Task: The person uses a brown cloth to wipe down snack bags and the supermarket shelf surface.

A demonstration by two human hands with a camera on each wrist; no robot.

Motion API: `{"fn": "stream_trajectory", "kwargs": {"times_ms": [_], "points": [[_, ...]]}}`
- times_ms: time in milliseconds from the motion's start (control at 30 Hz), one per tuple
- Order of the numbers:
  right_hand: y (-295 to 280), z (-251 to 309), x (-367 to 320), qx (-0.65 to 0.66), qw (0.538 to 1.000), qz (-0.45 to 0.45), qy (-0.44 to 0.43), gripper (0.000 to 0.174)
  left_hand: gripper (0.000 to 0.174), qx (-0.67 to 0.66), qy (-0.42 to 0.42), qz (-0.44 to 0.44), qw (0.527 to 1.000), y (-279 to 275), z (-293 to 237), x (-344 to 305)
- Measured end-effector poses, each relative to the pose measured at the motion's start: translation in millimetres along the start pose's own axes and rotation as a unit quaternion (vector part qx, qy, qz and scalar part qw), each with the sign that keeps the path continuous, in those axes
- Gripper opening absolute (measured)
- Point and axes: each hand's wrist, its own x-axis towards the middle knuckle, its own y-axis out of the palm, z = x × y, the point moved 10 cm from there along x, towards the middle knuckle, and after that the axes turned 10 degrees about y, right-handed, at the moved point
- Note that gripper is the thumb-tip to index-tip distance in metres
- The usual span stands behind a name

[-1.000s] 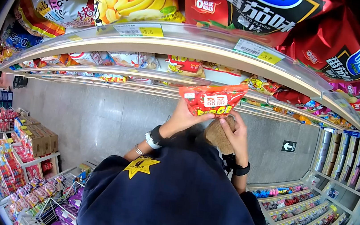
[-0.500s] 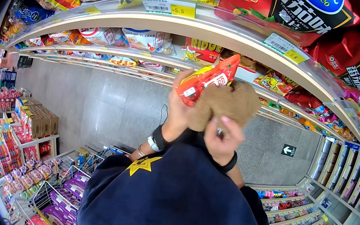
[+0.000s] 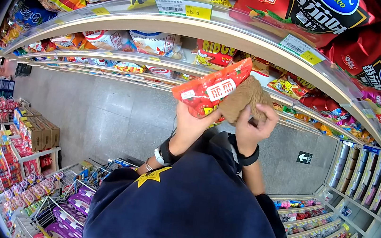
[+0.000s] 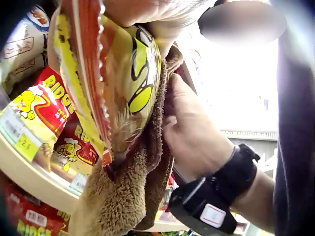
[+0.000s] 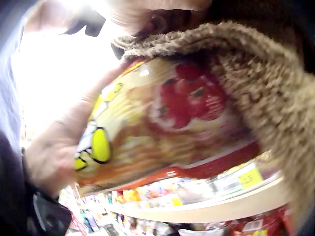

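In the head view my left hand [image 3: 190,127] grips a red snack bag [image 3: 201,89] by its lower side, thumb along the front. The bag tilts, its right end higher. My right hand [image 3: 255,129] pinches a brown towel [image 3: 242,101] with fingers bent, and the towel lies against the bag's right end. From the left wrist, the fuzzy towel [image 4: 118,201] hangs beside the bag's clear, yellow-printed face [image 4: 130,78], with the right hand [image 4: 194,128] behind it. The right wrist view shows the towel [image 5: 275,93] draped along the bag's edge.
Ahead curves a shelf [image 3: 172,31] of snack bags with price tags; a lower shelf holds red Ridge bags [image 3: 214,53]. Wire baskets of purple packs [image 3: 64,215] stand at lower left, stacked cartons [image 3: 39,131] beyond them. More stocked racks [image 3: 314,234] line the right.
The towel has risen from below the right hand, crossed over the bag, and now sits at its right end. The bag tipped up sideways, then turned its printed front upward again.
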Motion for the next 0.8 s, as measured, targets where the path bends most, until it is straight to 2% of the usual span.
{"fn": "stream_trajectory", "kwargs": {"times_ms": [33, 67, 167, 200, 267, 300, 333, 400, 500, 533, 600, 667, 700, 767, 800], "points": [[-2.2, 11.7, -6.8, 0.013, 0.999, -0.02, -0.03, 0.037, 0.056, 0.007, 0.025, -0.003, 1.0, -0.5, -4.0, 3.2], [-1.2, -8.0, -11.2, 0.122, 0.99, -0.022, 0.071, 0.035, 0.057, -0.009, 0.002, 0.005, 1.0, 1.2, -0.6, 3.6], [-29.2, -11.6, 3.1, 0.1, 0.986, -0.101, 0.088, 0.028, 0.062, -0.051, -0.07, 0.027, 0.996, 3.3, 4.8, 2.9], [-40.4, -14.0, 8.3, 0.113, 0.982, -0.119, 0.092, 0.025, 0.066, -0.072, -0.056, 0.002, 0.996, -2.4, 7.3, 3.0], [-65.6, -18.6, 18.8, 0.151, 0.973, -0.148, 0.094, 0.022, 0.06, -0.147, -0.106, -0.02, 0.983, -9.5, 17.2, 1.9], [-72.4, -19.4, 26.3, 0.197, 0.965, -0.136, 0.105, 0.022, 0.057, -0.185, -0.133, -0.031, 0.973, -13.8, 23.3, 1.7], [-79.2, -20.2, 33.6, 0.243, 0.955, -0.125, 0.117, 0.023, 0.051, -0.19, -0.121, -0.042, 0.974, -18.7, 23.4, 2.7], [-74.9, -15.0, 44.7, 0.369, 0.912, -0.053, 0.169, 0.027, 0.048, -0.219, -0.14, -0.047, 0.964, -23.8, 22.0, 2.4], [-58.6, -15.5, 33.3, 0.317, 0.914, 0.007, 0.253, 0.036, 0.048, -0.236, -0.168, -0.041, 0.956, -30.1, 24.8, -1.6], [-52.5, -18.8, 27.7, 0.298, 0.915, 0.068, 0.263, 0.045, 0.048, -0.24, -0.177, -0.038, 0.954, -31.4, 26.1, -3.3], [-45.7, -19.0, 24.6, 0.156, 0.951, 0.07, 0.257, 0.051, 0.049, -0.261, -0.2, -0.027, 0.944, -30.0, 26.7, -6.3], [-29.6, -12.8, 25.5, 0.137, 0.962, 0.076, 0.224, 0.063, 0.052, -0.256, -0.24, -0.013, 0.936, -27.1, 30.7, -13.4], [-18.8, -2.8, 27.5, 0.146, 0.964, 0.079, 0.207, 0.064, 0.055, -0.23, -0.256, 0.014, 0.939, -23.1, 33.7, -16.5], [-2.5, 21.8, 33.8, 0.163, 0.967, 0.083, 0.176, 0.065, 0.056, -0.207, -0.234, 0.068, 0.948, -9.4, 24.5, -18.3], [4.2, 26.7, 34.2, 0.129, 0.976, 0.106, 0.142, 0.061, 0.057, -0.211, -0.25, 0.104, 0.939, -0.8, 24.2, -22.7]]}}
